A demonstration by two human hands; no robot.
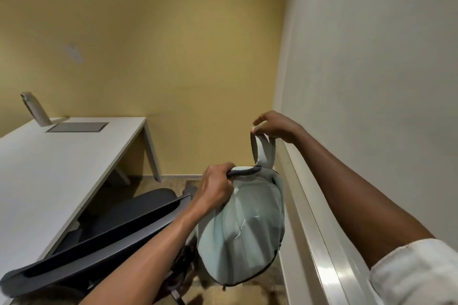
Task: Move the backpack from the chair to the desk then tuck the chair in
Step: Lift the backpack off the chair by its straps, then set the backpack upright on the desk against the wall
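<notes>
A pale green backpack (245, 228) hangs in the air to the right of the dark grey office chair (104, 238). My left hand (215, 188) grips its dark top handle. Higher up, my right hand (275, 126) pinches a pale shoulder strap and pulls it upward. The chair stands beside the white desk (44, 171), its backrest toward me, and its seat is partly hidden by my left forearm. The desk fills the left side.
A white bottle (36, 109) and a grey inset cable flap (78, 127) sit at the desk's far end. A yellow wall lies ahead. A white wall with a shiny rail (319, 238) runs close along the right. Brown floor shows below the bag.
</notes>
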